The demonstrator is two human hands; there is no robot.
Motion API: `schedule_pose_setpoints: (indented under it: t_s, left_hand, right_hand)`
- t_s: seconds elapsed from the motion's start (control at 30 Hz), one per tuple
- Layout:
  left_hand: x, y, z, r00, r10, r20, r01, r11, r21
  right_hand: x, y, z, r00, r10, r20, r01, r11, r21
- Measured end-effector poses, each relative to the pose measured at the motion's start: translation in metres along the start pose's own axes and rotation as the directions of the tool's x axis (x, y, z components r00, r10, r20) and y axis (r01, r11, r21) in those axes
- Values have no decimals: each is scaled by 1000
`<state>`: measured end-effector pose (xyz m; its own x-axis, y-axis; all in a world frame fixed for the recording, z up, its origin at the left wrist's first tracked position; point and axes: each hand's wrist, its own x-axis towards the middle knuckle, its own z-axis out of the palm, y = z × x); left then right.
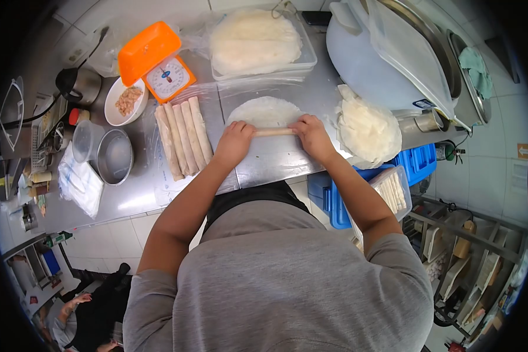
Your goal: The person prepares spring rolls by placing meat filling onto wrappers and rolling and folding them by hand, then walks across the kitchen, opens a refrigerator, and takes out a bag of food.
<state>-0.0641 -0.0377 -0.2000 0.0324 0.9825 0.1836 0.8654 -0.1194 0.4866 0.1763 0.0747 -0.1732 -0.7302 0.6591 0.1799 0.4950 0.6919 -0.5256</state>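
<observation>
A thin, round translucent wrapper (264, 110) lies on the steel table in front of me, its near part wound into a slim spring roll (274, 132). My left hand (234, 142) has its fingers closed over the roll's left end. At the other end, my right hand (314, 138) grips with curled fingers. Several finished rolls (185, 138) lie side by side on a plastic sheet to the left. Right of my hands sits a pile of loose wrappers (368, 129). What fills the roll is hidden inside it.
A white bowl of minced filling (127, 102), an orange dial scale (169, 78) and a metal bowl (115, 156) stand left. Behind is a tray of stacked wrappers (257, 42). A large pale-blue tub (387, 58) stands back right; blue crates (413, 164) sit below. Another person (94, 317) is lower left.
</observation>
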Motion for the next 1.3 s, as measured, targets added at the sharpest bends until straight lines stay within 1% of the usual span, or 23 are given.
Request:
schedule_pose_setpoints:
  t_s: [0.07, 0.17, 0.27, 0.37, 0.47, 0.57, 0.67, 0.77, 0.87, 0.97, 1.07, 1.17, 1.27, 1.3]
  left_hand:
    - [8, 9, -8, 995, -97, -21, 98, 994, 51]
    - [17, 14, -11, 990, -144, -8, 143, 968, 206]
    - [15, 16, -4, 991, 53, -125, -36, 991, 132]
    - [5, 21, 1, 983, 168, -75, -159, 981, 109]
    - [4, 5, 11, 982, 172, -78, -165, 981, 98]
    - [16, -4, 6, 992, 86, -94, -91, 995, -44]
    - [27, -7, -12, 998, -35, 59, 33, 999, 31]
    - [30, 0, -8, 996, -16, -93, 33, 983, 178]
    - [27, 8, 0, 977, 175, -119, -163, 982, 100]
    - [25, 7, 5, 970, 177, -165, -155, 978, 138]
    - [32, -4, 5, 980, 114, -163, -112, 993, 25]
    - [42, -17, 3, 1000, -30, -3, 30, 999, -9]
    - [47, -11, -4, 992, -20, -125, 30, 997, 76]
    - [47, -10, -3, 987, 8, -162, 7, 996, 93]
  right_hand:
    - [7, 2, 4, 996, 86, -5, -86, 995, -43]
    - [14, 0, 11, 979, 152, -134, -170, 975, -141]
    - [16, -9, 4, 983, -122, -137, 84, 964, -252]
    - [12, -14, 10, 971, -216, -104, 214, 976, -30]
    - [11, 2, 15, 990, -143, -19, 143, 990, 12]
    - [25, 10, 9, 994, -92, 59, 84, 988, 126]
    - [39, 0, 1, 992, 82, 98, -73, 993, -89]
    - [42, -2, 6, 995, -99, -24, 90, 968, -235]
    - [38, -13, 9, 961, -274, 19, 275, 961, -30]
    - [38, -1, 18, 965, -262, -17, 262, 965, -18]
    - [50, 5, 15, 981, -193, 17, 193, 980, 43]
    - [63, 4, 11, 994, -28, 103, 30, 999, -16]
    - [68, -7, 7, 1000, -16, 26, 18, 996, -90]
    - [66, -8, 8, 994, -102, -26, 99, 992, -83]
